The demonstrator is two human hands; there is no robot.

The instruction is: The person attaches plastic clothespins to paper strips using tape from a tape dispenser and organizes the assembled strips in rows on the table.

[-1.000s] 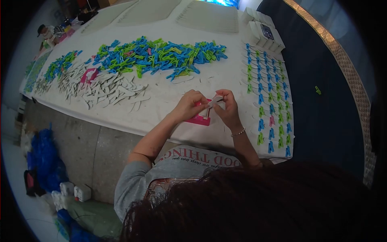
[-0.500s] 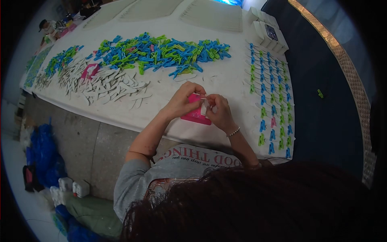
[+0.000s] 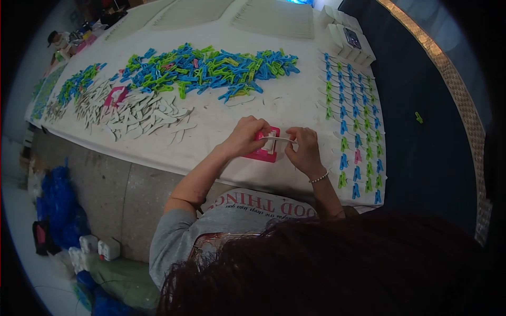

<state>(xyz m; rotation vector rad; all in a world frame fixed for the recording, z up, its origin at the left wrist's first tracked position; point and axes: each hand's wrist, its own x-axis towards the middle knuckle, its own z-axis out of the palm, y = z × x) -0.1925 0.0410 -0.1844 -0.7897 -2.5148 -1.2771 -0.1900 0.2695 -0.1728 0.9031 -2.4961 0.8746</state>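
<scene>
A thin white strip point(image 3: 280, 139) is stretched between my two hands, bowed slightly upward. My left hand point(image 3: 246, 136) pinches its left end, and my right hand point(image 3: 304, 149) pinches the right end. Just under the strip, a pink holder point(image 3: 261, 156) with a white piece in its top lies on the table, partly covered by my left hand. Left of my hands spreads a heap of similar pale strips point(image 3: 153, 117). Farther back is a big pile of blue and green clothespins point(image 3: 211, 68).
Rows of clothespins point(image 3: 357, 139) line the table's right side. White boxes point(image 3: 337, 39) with a phone stand at the back right. Another pink holder point(image 3: 116, 96) rests among the strips. One green clothespin point(image 3: 419, 118) lies on the dark surface at right. Blue bags point(image 3: 66, 210) are on the floor.
My right hand has moved right, away from my left hand, and the white strip now spans the gap between them. More of the pink holder shows.
</scene>
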